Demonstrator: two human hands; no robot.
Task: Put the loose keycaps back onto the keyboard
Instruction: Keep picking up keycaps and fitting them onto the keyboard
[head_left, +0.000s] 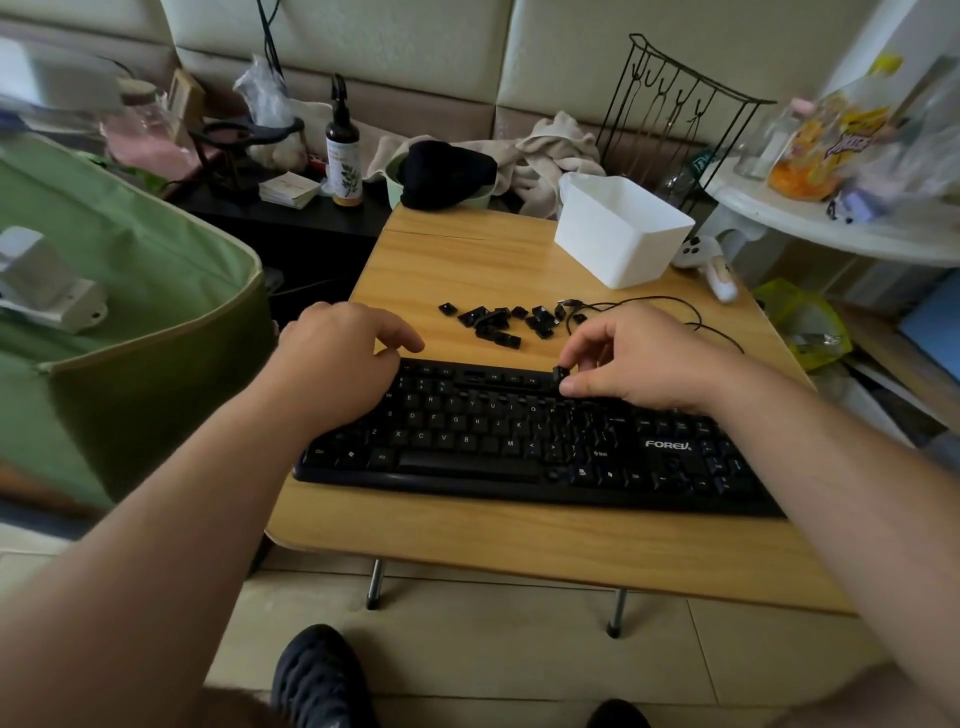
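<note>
Nearest us the black keyboard (519, 447) lies across the wooden table (519, 551), and our left hand (337, 358) rests on its upper left corner with fingers relaxed and holding nothing. Our right hand (639, 358) pinches one black keycap (560, 375) between thumb and fingertips just above the top key rows. Beyond, the loose keycaps (506, 322) lie scattered on the table before a white tub (621, 231).

A lived-in home: padded sofa (415, 47), crumpled towel (556, 145), low folding table (467, 260)
</note>
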